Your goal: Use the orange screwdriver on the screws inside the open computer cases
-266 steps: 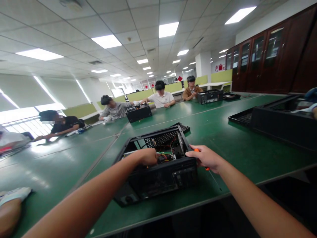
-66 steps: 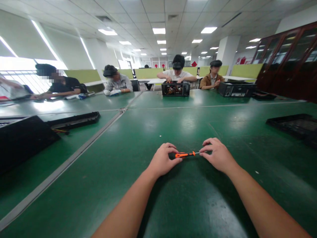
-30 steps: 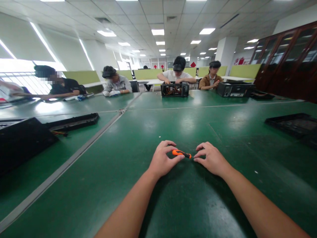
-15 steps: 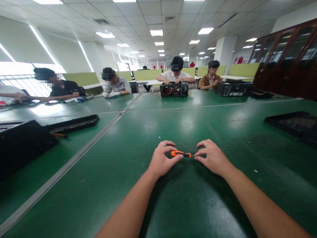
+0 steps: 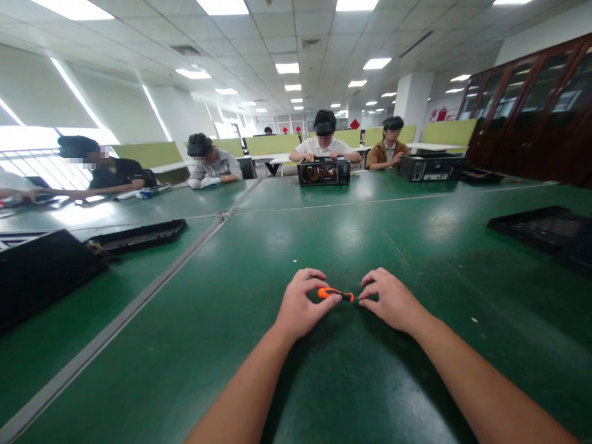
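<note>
Head view: what has just changed?

Little, but the screwdriver [image 5: 336,294] now slopes down toward the right; about two seconds ago it was nearly level, and the hands have drawn closer together.

How is it held?

The left hand [image 5: 300,305] has its grip closed on the handle [image 5: 332,293]. The right hand [image 5: 391,300] has its fingertips [image 5: 363,302] at the far end; whether they pinch or merely touch, I can't tell.

And where is it?

Between both hands, over the green worktop [image 5: 208,345], well apart from the black case [image 5: 44,277] at the left. I'd judge it's being handled rather than put to use.
</note>
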A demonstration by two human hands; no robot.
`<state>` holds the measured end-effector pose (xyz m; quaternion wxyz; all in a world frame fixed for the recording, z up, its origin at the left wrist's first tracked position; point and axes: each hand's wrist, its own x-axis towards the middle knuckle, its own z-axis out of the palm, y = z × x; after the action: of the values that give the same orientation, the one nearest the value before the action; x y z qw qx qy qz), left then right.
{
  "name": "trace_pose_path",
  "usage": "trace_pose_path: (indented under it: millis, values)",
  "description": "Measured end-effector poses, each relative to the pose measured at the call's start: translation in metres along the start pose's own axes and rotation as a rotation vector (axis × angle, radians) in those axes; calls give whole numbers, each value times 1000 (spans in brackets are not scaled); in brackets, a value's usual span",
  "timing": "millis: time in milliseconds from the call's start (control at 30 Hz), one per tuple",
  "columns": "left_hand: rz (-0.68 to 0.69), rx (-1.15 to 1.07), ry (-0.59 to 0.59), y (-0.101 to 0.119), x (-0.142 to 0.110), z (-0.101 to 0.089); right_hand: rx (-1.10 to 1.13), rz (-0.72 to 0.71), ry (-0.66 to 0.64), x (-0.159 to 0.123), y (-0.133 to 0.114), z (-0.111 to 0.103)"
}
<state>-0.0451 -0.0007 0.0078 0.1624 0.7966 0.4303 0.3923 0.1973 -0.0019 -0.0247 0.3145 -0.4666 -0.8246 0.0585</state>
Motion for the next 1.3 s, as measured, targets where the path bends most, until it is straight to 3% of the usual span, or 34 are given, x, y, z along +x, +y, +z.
trace_pose_path:
  millis: [233, 533, 700, 867, 1067, 1167, 1300]
  values:
    - [-116, 96, -231, -19, 0, 4, -45, -50, 195, 2, -7, -15]
    - [-130, 82, -239, -21, -1, 6, -55, -94, 245, 2, -12, -15]
    - [-124, 72, -195, -16, -1, 3, -49, -43, 197, 2, -8, -11]
    - [-75, 8, -37, -11, 3, -6, -19, 13, 23, 2, -5, -1]
    - [-196, -13, -176, -16, 2, 3, 32, 55, -79, 1, -14, 7]
    - [-196, -38, -197, -6, 1, 11, 118, 24, -152, 4, -33, 9]
    - [-121, -154, -232, 19, 1, -4, 225, 67, -141, -2, -72, -16]
